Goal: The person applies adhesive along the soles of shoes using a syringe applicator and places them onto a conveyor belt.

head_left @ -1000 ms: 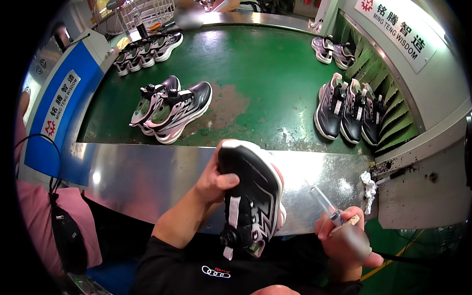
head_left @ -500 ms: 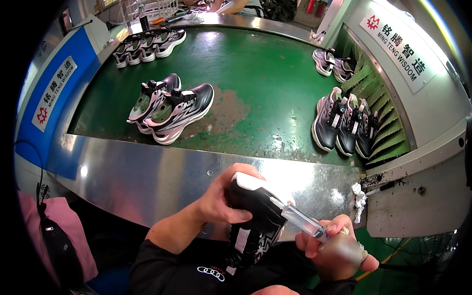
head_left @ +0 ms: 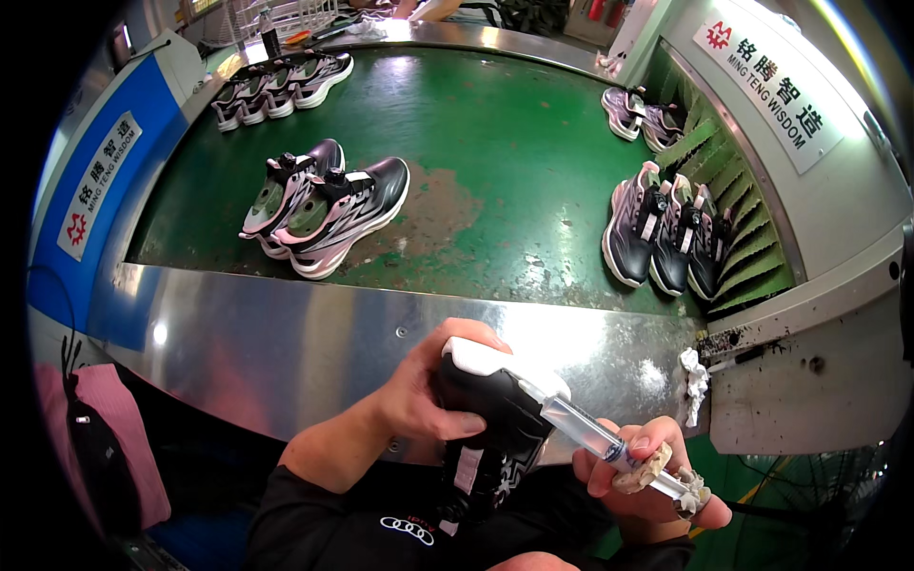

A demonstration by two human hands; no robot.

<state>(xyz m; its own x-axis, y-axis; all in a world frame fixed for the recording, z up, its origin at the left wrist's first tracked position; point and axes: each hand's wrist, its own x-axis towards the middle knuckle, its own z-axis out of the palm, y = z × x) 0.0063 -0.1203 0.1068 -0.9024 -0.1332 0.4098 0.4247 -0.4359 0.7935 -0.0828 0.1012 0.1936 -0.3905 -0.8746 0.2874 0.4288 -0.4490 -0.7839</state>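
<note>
My left hand (head_left: 426,385) is wrapped round a black sneaker (head_left: 493,411) with a white sole, held toe up above the metal ledge. The thumb presses on the dark upper; laces and a pale pink strap hang lower down. My right hand (head_left: 643,462) grips a clear syringe (head_left: 583,424), with the fingers round the barrel's rear and the thumb at the plunger end. Its narrow tip meets the sneaker near the line between upper and sole; whether it touches there I cannot tell. Crusted, yellowish material covers the syringe's flange and plunger end.
Beyond the metal ledge (head_left: 286,328) lies a green conveyor belt (head_left: 514,143). A pair of sneakers (head_left: 357,214) stands on its left, with a row (head_left: 319,81) farther back. More sneakers (head_left: 633,228) line the right beside green flaps (head_left: 743,228). Crumpled white tissue (head_left: 695,385) lies at the ledge's right end.
The view has shifted slightly, moving the belt sneakers a little left in the picture. My grip on sneaker and syringe is the same, and the syringe's tip stays by the sole edge.
</note>
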